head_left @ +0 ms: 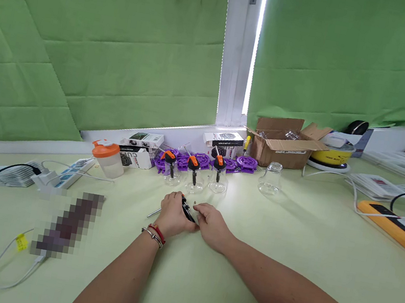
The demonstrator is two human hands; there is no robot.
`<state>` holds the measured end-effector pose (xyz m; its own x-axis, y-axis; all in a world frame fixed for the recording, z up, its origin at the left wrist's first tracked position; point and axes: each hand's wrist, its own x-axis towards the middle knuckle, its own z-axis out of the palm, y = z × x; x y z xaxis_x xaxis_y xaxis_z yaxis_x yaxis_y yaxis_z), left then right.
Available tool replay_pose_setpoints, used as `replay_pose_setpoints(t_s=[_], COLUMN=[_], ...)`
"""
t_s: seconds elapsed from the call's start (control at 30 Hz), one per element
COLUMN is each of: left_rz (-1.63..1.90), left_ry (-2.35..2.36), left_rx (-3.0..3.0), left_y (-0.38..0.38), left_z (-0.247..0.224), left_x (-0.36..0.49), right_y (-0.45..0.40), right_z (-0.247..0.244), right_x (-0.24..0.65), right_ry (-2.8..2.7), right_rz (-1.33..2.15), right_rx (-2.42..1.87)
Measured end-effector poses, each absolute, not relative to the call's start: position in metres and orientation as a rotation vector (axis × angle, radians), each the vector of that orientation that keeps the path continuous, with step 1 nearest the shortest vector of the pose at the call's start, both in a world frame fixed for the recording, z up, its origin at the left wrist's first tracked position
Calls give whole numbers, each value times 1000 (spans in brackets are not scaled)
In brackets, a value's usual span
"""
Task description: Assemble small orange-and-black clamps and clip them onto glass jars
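My left hand is closed around a black part with an orange end, low over the table in front of me. A thin metal rod sticks out to the left from under that hand. My right hand is at the part's right side, with its thumb and fingers bent and brought together against it. Whatever those fingertips pinch is too small to make out. Just beyond my hands are three clear glass jars with black and orange tops: a left one, a middle one and a right one.
A clear glass jar sits upside down at right. Behind are purple round parts, printed boxes and an open carton. An orange-lidded cup, white power strip and cables lie left; an orange power strip lies right.
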<state>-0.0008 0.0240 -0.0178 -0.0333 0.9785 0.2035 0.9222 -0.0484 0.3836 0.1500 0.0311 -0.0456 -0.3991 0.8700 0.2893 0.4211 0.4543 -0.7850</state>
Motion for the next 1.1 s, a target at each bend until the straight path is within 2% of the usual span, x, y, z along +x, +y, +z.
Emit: replay_pose_setpoints(t_s=[0.43, 0.7, 0.93, 1.1], left_rz=[586, 623, 709, 877], left_ry=[2091, 2015, 1972, 2032], left_rx=[2060, 2207, 2252, 2237], left_y=[18, 16, 10, 6], left_z=[-2, -10, -11, -16], left_x=[-64, -56, -37, -16], right_y=[12, 14, 14, 12], right_z=[-39, -40, -34, -34], right_x=[149, 146, 150, 143], right_ry=[-2350, -2468, -2255, -2072], right_rz=[579, 389, 531, 986], right_rx=[-1007, -1085, -1022, -1019])
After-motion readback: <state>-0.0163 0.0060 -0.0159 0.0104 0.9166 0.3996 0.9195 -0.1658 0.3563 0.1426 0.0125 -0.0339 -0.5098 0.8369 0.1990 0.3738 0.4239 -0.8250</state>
